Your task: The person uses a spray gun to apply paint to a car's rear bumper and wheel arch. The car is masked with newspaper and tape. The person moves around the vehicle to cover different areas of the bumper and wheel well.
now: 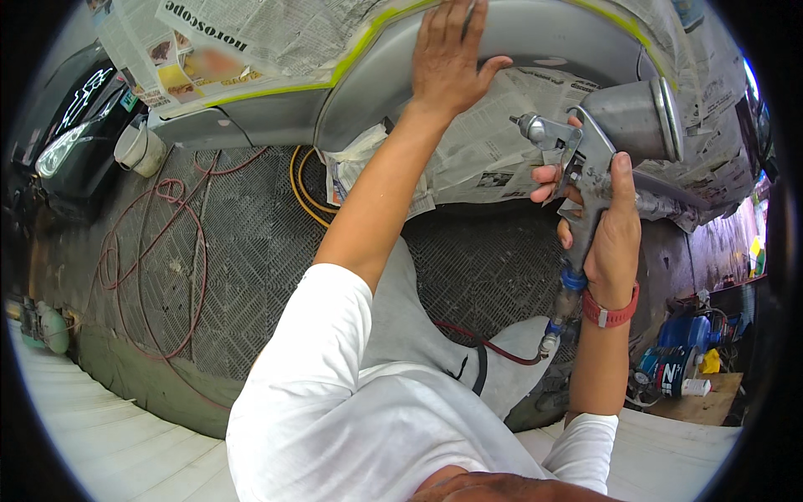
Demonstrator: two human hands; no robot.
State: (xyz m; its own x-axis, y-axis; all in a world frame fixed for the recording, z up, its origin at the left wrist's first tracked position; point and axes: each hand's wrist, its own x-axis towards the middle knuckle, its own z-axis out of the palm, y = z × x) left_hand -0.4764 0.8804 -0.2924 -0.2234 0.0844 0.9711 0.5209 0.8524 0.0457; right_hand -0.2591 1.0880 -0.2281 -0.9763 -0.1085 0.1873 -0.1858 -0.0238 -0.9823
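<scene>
My left hand [447, 71] lies flat, thumb out, on the grey wheel arch panel [375, 94] of a vehicle. Yellow-green masking tape [350, 58] follows the panel's edge, and newspaper [502, 159] covers the wheel below it. In my right hand [615, 243] is a metal paint spray gun [595, 167], gripped by its handle. Its nozzle points left toward the papered wheel, and its metal cup [631, 123] is tilted to the right. Some fingers show near the trigger; whether they press it I cannot tell. A dark red hose [502, 350] joins the blue-ringed fitting under the handle.
Red hose [199, 243] loops across the dark textured mats, with a yellow hose [301, 194] near the wheel. A white bucket [140, 151] stands beside a black car [71, 125] at left. Paint cans [665, 368] sit by a wooden board [711, 402] at lower right.
</scene>
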